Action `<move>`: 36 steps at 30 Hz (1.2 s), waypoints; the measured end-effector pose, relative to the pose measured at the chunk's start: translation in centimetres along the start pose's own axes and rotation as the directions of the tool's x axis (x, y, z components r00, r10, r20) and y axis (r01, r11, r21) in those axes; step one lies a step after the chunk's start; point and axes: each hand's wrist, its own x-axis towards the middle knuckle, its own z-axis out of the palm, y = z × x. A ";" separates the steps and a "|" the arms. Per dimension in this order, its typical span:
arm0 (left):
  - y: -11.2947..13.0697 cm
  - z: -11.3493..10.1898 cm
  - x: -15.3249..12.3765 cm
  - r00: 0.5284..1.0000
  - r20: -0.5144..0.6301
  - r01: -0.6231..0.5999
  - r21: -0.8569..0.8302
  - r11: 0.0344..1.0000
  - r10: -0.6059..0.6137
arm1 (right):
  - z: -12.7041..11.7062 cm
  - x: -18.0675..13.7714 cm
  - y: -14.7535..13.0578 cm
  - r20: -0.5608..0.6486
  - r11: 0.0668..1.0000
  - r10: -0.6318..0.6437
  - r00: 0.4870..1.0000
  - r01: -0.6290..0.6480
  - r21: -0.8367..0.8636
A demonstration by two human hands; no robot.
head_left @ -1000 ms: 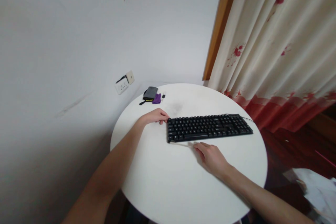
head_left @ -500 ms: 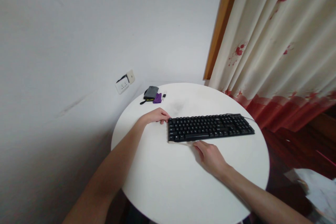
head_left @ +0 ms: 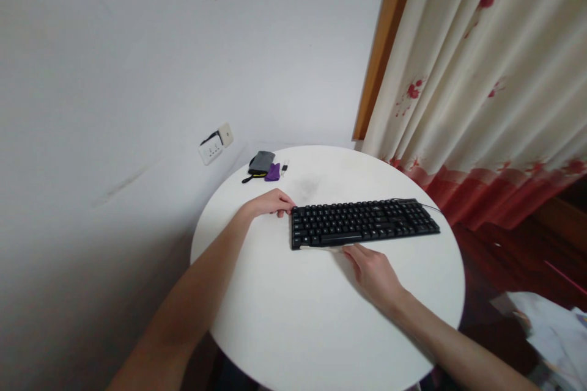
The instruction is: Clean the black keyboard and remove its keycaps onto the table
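A black keyboard (head_left: 362,222) lies flat on the round white table (head_left: 321,317). My left hand (head_left: 276,202) is at its far left corner, fingers closed on the edge there. My right hand (head_left: 372,269) is just in front of the keyboard, its fingers pinched round a thin pale stick (head_left: 321,248). The stick runs left from my fingertips along the keyboard's front edge, its far end close to the front left corner. What kind of tool it is, I cannot make out; my fingers cover its other end.
Toward the back left of the table lie a grey cloth pouch (head_left: 262,162), a purple cloth (head_left: 273,171) and a small black-and-clear item (head_left: 285,167). The keyboard's cable (head_left: 430,207) trails off right. A wall with a socket (head_left: 211,149) stands left; a curtain (head_left: 440,85) hangs right.
My right hand has slid slightly right along the keyboard's front edge, drawing the stick's tip away from the corner. My left hand stays at the far left corner.
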 end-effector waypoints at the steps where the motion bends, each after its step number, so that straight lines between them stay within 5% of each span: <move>1: 0.0 0.0 0.0 1.000 0.002 0.002 0.005 1.000 -0.002 | -0.3 -0.2 0.5 -0.009 1.000 0.015 1.000 -0.015 0.015; 13: -0.6 -0.2 0.4 1.000 0.010 -0.007 0.019 1.000 0.007 | -5.4 -4.8 9.4 -0.149 0.974 0.216 0.965 -0.203 0.100; 22: 0.6 0.0 -0.1 1.000 0.005 -0.004 0.061 0.998 0.003 | -2.5 -1.6 3.1 0.065 0.996 -0.055 0.996 0.050 0.080; 36: 0.2 -0.2 0.1 0.999 0.022 -0.028 0.015 0.999 0.028 | -1.1 -0.2 1.9 -0.005 0.996 0.050 0.999 -0.050 0.079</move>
